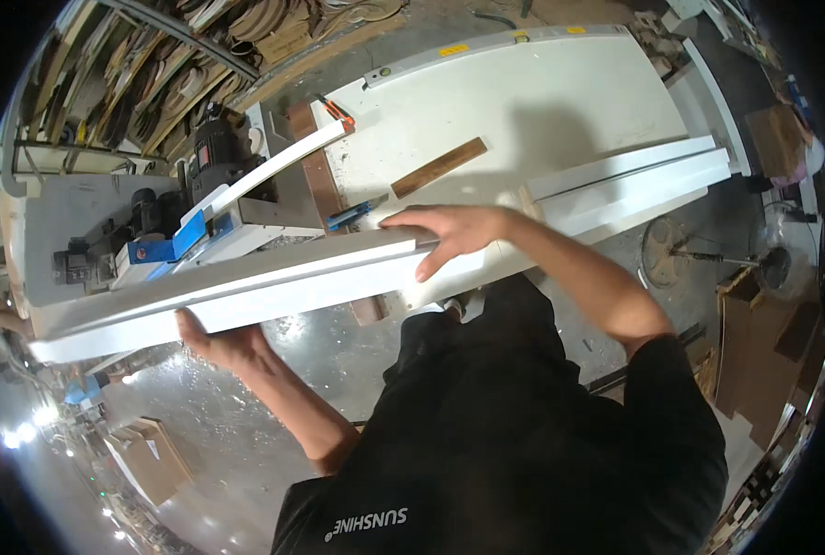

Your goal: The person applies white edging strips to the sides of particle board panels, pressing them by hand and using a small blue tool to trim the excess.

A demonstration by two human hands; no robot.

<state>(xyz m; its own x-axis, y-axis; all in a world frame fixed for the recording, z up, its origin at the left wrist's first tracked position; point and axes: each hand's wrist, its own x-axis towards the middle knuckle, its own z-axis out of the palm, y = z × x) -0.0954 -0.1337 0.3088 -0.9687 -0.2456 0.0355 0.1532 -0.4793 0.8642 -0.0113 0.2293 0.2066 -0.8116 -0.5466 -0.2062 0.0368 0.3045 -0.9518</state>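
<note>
I saw left hand (223, 344) cupped under long white moulding (273, 282), fingers curled round lower edge. Right hand (445, 236) lay flat on top, fingers spread, pressing down. Moulding ran left-right, left end lower, across white workbench (523, 102). Wooden strip (438, 167) lay on bench, blue-bodied saw (181, 231) behind, concrete floor (236, 425) below.

A long white moulding (273, 282) ran across the view, carried by both hands. The left hand (223, 342) gripped it from beneath, near its left part; the right hand (449, 236) lay flat on top, fingers (403, 220) spread. Behind stood a white table (542, 102) bearing a brown wooden strip (438, 167), a blue pen (352, 215), and further white mouldings (644, 176).
</note>
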